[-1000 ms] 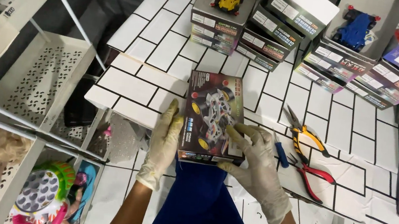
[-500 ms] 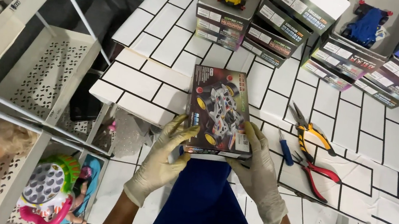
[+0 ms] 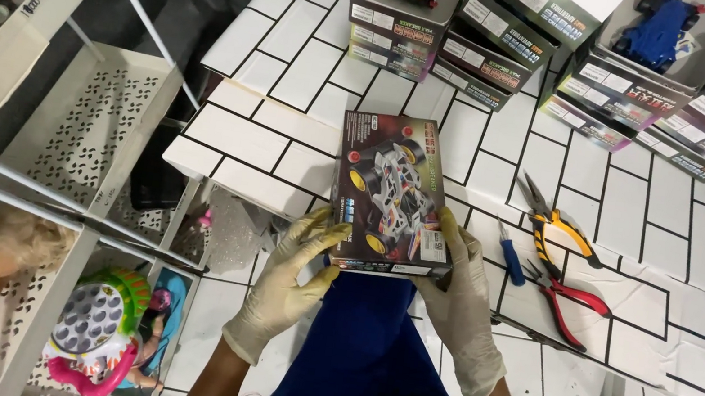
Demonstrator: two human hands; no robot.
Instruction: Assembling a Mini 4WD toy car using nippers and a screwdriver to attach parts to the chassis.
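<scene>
Tiles of white cover the table [image 3: 297,64]; above its near edge a model car kit box [image 3: 391,196] is held, left hand [image 3: 294,283] and right hand [image 3: 459,301] gripping its sides. Pliers [image 3: 559,227] lie just right.

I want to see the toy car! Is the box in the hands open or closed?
Closed. The toy car box lies flat, its picture lid unlifted, between the left hand and right hand.

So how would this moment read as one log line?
left hand: holds box | right hand: holds box | box: near table edge | pliers: right, untouched
</scene>
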